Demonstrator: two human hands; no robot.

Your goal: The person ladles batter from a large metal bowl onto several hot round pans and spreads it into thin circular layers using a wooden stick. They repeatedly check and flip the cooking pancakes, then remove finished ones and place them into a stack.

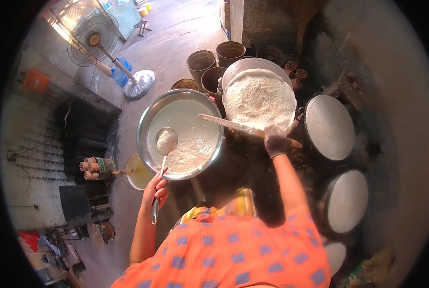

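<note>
My left hand (156, 190) is closed around the handle of a metal ladle (167, 141), whose bowl holds pale batter over a wide steel basin (142, 124). Lumpy batter (189, 153) lies in milky liquid in that basin. My right hand (276, 140), in a dark glove, grips a flat wooden stick (232, 124) smeared with batter; its far end reaches over the basin's right rim. Just beyond the glove, a rough pale flatbread-like sheet (259, 99) lies on a round plate (284, 73), overhanging its near side.
Round pans with pale tops (329, 127) (348, 201) line the right side. Metal buckets (230, 50) stand beyond the basin. A bucket of yellowish liquid (141, 176) stands left of it, near perforated coal briquettes (90, 167). A standing fan (94, 39) is at upper left.
</note>
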